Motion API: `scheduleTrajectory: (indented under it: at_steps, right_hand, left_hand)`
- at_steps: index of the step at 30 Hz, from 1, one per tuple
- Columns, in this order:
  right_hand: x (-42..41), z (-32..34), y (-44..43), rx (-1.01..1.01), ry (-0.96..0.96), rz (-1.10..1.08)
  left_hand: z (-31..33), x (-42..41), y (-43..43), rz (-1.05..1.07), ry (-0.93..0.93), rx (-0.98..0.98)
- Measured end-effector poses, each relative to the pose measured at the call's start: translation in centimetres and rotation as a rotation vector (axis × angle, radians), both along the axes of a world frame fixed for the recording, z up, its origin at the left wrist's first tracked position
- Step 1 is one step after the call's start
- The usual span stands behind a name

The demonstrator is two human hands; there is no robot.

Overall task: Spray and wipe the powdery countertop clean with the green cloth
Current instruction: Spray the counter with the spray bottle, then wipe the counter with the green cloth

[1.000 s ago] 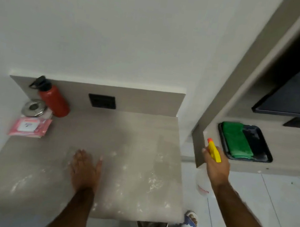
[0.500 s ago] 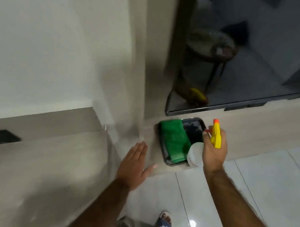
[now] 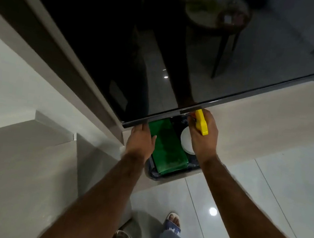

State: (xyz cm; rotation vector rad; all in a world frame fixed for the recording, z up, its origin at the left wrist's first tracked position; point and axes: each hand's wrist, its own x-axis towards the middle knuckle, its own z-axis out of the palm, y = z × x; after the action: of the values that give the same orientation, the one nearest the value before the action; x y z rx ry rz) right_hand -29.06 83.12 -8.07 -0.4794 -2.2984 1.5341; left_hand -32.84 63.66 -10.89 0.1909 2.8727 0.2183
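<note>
A folded green cloth (image 3: 168,148) lies in a dark tray (image 3: 150,171) on a low beige ledge. My left hand (image 3: 140,139) reaches over the cloth's left edge, fingers together and partly hidden under the screen's rim; whether it touches the cloth I cannot tell. My right hand (image 3: 202,138) is shut on a white spray bottle (image 3: 186,140) with a yellow trigger head (image 3: 201,123), held over the right half of the tray. The grey countertop (image 3: 21,171) fills the lower left; no powder shows on the visible part.
A large black screen (image 3: 161,49) overhangs the tray's far end, close above both hands. A white wall and a beige upright panel (image 3: 92,150) separate countertop and ledge. Glossy white floor tiles (image 3: 262,192) lie below, with my sandalled foot (image 3: 173,221).
The view swung right from the powdery countertop to the tray. My left hand left the countertop and reached the cloth's left edge. My right hand carried the spray bottle over the tray.
</note>
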Motion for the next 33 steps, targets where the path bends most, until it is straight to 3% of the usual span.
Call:
scheduleTrajectory:
  at_steps: [8, 12, 14, 17, 21, 24, 28, 30, 33]
  right_hand:
    - [2.9, -0.2, 0.5, -0.232, -0.045, 0.019]
    - [8.9, -2.3, 0.1, -0.153, -0.029, -0.188]
    - [11.9, -3.1, -0.4, -0.063, -0.014, -0.204]
    - [14.6, -2.7, -2.0, -0.005, -0.068, -0.110]
    - [14.3, -0.6, -5.0, 0.099, -0.094, 0.044]
    - [13.4, 1.4, -7.1, 0.042, -0.087, 0.027]
    - [12.6, 3.9, -10.7, 0.011, -0.102, 0.065]
    - [12.5, 5.2, -13.0, -0.163, -0.146, 0.200]
    - [13.6, 6.9, -18.9, -0.375, -0.389, 0.474]
  left_hand:
    - [0.8, -0.5, 1.0, 0.237, 0.025, 0.061]
    - [1.2, -0.9, 1.3, 0.473, -0.040, 0.347]
    - [1.7, -1.2, 1.2, 0.479, -0.078, 0.412]
    - [3.3, -1.1, 1.0, 0.421, -0.103, 0.520]
    - [6.9, 2.5, -0.1, 0.317, -0.138, 0.801]
    - [9.4, 6.7, -2.5, 0.235, -0.240, 1.047]
    - [13.4, 11.5, -8.4, 0.163, -0.235, 1.235]
    - [15.4, 13.2, -12.1, 0.228, -0.211, 1.346]
    - [17.8, 16.1, -19.6, 0.336, -0.150, 1.515]
